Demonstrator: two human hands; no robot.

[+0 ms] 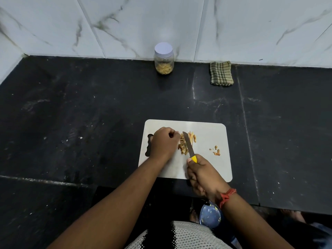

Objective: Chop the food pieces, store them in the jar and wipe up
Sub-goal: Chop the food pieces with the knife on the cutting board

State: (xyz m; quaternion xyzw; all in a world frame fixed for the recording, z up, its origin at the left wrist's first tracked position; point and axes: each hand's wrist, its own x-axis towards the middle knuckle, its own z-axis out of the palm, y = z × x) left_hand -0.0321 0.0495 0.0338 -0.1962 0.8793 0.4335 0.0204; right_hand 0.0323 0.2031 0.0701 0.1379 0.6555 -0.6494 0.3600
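Black stone countertop (89, 123) carries a pale cutting board (212, 159), and everything else sits in relation to that board. Well beyond its far edge, against the marble-tiled wall (125, 24), stands a clear jar (164, 59) with a white lid on, its bottom holding some yellowish pieces. To the right of the jar, also far behind the board, lies a folded checked cloth (221, 73). Below the board's near edge, under the counter, part of a blue round object (210, 215) shows beside the right wrist, which wears a red thread band (226, 195). Nothing lies between the board and the jar.

On the board's middle sits a heap of orange-brown food strips (187, 142); a few small scraps (216, 151) lie apart toward the board's right side. The left hand (164, 141) rests over the board's left part, fingers curled, their tips pressing the left edge of the heap. The right hand (203, 175), at the board's near edge, has its fingers wrapped round the yellow handle of a knife (189, 146), whose blade lies across the strips, just right of the left fingertips
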